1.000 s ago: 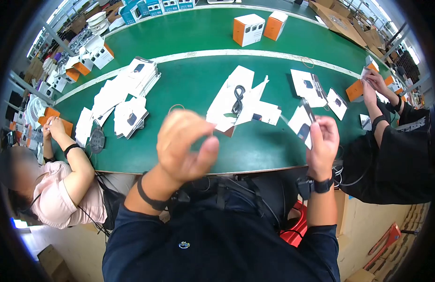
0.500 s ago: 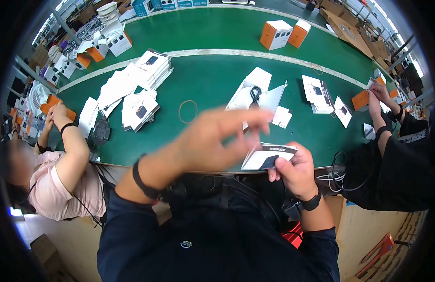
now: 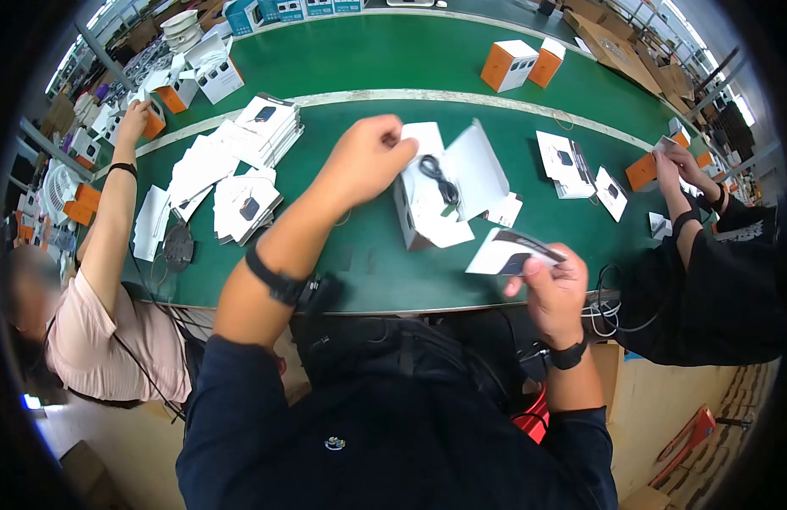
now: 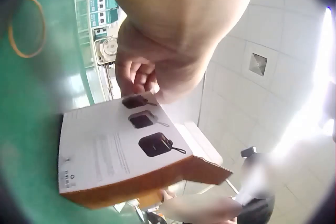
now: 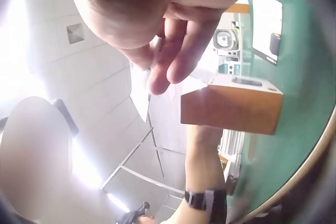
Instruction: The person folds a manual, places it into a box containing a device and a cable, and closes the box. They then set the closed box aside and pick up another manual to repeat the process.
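Note:
My right hand [image 3: 557, 289] pinches a white and black printed card [image 3: 512, 253] between thumb and fingers, with a dark device pictured on it. In the head view the card is in front and to the right of an open white and orange box [image 3: 410, 217]. My left hand [image 3: 368, 157] is at the far left edge of this box, fingers curled and thumb right at the rim. A coiled black cable [image 3: 438, 178] lies in the box's opening, and a white flap [image 3: 478, 174] stands out on its right. The left wrist view shows the box's printed side [image 4: 113, 145].
Stacks of white printed cards [image 3: 245, 204] lie to the left, beside a dark round object [image 3: 178, 248]. More cards [image 3: 565, 166] are at the right, near a rubber band [image 3: 563, 120]. Two orange boxes [image 3: 508, 66] stand farther back. Other people work on both sides.
My left hand has moved from beside the right hand to the box's far left edge. The box has shifted left and turned. The person on the left now reaches forward.

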`<state>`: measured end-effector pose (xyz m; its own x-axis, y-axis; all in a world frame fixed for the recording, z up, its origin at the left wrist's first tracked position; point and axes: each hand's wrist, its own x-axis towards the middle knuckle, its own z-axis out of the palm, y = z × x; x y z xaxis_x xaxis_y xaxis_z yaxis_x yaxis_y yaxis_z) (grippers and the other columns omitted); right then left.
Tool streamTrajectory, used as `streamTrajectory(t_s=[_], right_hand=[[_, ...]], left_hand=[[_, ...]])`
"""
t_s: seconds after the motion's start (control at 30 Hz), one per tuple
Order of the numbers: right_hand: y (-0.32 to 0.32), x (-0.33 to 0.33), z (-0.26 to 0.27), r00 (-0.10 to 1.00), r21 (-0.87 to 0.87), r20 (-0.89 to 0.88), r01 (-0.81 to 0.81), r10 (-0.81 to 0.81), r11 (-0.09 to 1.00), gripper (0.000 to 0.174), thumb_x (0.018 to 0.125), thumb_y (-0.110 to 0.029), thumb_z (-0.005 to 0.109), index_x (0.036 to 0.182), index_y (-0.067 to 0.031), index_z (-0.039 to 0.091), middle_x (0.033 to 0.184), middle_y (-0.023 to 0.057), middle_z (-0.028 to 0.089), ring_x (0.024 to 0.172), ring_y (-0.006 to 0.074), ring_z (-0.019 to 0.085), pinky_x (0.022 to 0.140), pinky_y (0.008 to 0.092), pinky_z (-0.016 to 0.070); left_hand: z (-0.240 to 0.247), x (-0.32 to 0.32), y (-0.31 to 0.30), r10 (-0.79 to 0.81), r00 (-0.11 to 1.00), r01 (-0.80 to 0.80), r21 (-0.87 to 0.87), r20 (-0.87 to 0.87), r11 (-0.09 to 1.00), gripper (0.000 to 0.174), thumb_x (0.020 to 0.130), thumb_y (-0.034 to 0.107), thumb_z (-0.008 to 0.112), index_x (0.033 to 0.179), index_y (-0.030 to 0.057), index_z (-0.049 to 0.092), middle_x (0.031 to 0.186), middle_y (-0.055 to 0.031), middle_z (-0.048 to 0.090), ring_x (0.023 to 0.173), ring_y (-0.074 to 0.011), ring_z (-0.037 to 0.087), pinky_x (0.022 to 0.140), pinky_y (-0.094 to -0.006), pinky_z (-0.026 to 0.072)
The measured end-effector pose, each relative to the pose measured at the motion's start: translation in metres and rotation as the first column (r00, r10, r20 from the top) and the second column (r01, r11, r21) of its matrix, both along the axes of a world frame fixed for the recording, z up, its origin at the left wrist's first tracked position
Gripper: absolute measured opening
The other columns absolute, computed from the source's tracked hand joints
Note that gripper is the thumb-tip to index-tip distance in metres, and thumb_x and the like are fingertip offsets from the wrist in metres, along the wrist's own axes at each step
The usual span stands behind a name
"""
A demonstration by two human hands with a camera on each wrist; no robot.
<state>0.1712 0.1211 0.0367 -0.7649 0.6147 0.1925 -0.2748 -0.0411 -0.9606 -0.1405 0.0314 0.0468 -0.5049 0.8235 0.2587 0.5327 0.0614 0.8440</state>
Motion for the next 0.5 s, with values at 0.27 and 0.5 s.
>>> streamTrajectory(t_s=[0.27,0.5], right_hand=[[0.014,0.005,0.05,0.975,0.259,0.099,0.17,-0.201,0.951,0.017,0.105,-0.011,0.067,0.1,0.0042,0.065,0.089,0.0142,0.074,0.066,0.0136,0.068,0.062,0.0255,0.0552],[0.002,-0.022,0.096,0.943,0.773,0.254,-0.064,-0.216,0.632,0.014,0.094,0.001,0.073,0.109,0.0005,0.072,0.097,0.0137,0.076,0.075,0.0199,0.072,0.067,0.0302,0.0562]], left_hand=[[-0.032,0.083,-0.085,0.152,0.911,-0.228,0.163,0.384,0.96,0.019,0.095,0.009,0.075,0.085,0.0028,0.06,0.07,0.0063,0.052,0.063,0.0011,0.045,0.053,-0.0218,0.0357],[-0.003,0.096,-0.094,0.409,0.717,-0.055,0.539,-0.564,0.84,0.03,0.081,-0.004,0.075,0.107,0.0032,0.063,0.106,-0.0126,0.061,0.105,-0.0323,0.062,0.095,-0.0441,0.0496]])
